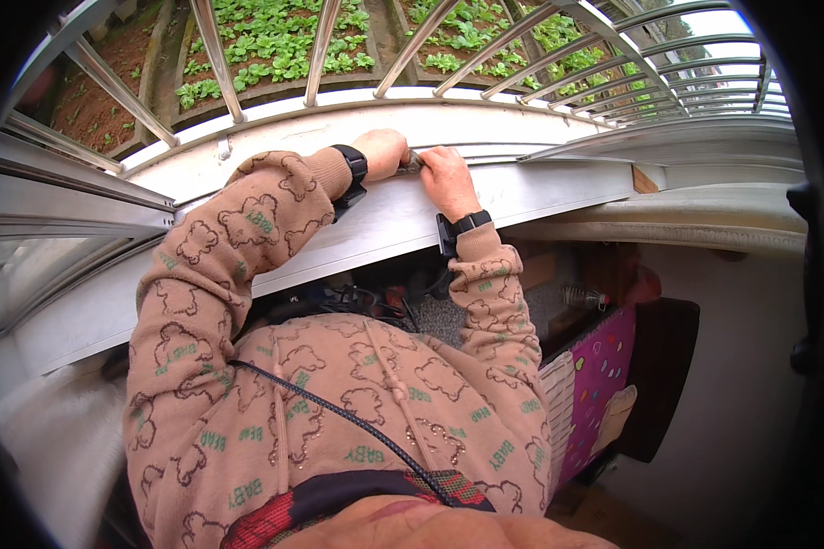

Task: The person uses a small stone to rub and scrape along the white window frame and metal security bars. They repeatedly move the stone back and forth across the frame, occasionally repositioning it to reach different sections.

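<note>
Both my hands meet at the sliding window's track [481, 152], on the far side of the white sill [378, 214]. Between them is a small bunched grey piece, apparently a cloth [412, 163], mostly hidden by fingers. My left hand [382, 152] is curled over its left end, knuckles up. The fingertips of my right hand [448, 180] pinch its right end, close to the metal rails. A black strap with a small device sits on each wrist.
Metal security bars [319, 51] stand beyond the outer ledge [281, 141], with green vegetable beds [275, 48] outside. Window frames flank me on the left [75, 199] and right [693, 141]. Below the sill lie dark cables [357, 296], a clear bottle [584, 296] and a purple patterned cloth [597, 384].
</note>
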The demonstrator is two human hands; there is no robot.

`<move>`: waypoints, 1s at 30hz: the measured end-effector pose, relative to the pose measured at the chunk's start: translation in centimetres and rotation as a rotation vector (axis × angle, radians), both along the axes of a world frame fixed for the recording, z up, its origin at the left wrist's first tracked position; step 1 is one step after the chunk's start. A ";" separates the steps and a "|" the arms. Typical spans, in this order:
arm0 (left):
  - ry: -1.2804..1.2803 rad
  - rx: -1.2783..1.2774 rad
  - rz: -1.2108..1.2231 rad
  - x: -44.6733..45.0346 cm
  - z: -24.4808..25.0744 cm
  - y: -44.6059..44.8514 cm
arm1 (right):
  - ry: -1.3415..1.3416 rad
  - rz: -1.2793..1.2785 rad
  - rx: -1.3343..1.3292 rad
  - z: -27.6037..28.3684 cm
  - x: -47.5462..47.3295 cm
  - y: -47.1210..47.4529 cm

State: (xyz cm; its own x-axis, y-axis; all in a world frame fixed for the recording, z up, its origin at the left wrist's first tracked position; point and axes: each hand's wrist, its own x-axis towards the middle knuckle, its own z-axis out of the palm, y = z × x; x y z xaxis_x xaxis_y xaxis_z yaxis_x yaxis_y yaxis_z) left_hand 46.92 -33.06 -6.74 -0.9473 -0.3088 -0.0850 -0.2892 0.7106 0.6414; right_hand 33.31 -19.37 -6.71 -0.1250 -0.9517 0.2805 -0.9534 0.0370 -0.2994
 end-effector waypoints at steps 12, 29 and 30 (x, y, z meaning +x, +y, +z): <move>-0.118 -0.024 -0.060 2.3 1.3 0.5 | -0.091 0.030 0.162 1.4 3.1 -0.8; 0.281 0.428 0.216 7.7 10.9 -3.0 | -0.937 0.071 -0.141 6.4 3.5 -2.4; 0.267 0.432 0.209 8.1 10.9 -3.0 | -0.902 0.051 -0.100 6.4 3.7 -2.4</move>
State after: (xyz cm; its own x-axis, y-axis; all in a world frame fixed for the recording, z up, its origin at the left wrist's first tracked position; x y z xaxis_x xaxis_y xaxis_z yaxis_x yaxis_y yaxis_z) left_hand 55.05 -36.10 4.12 -0.8757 -0.4827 -0.0109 -0.1833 0.3115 0.9324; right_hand 36.99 -21.81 -0.29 -0.2959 -0.9385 0.1778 -0.3550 -0.0648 -0.9326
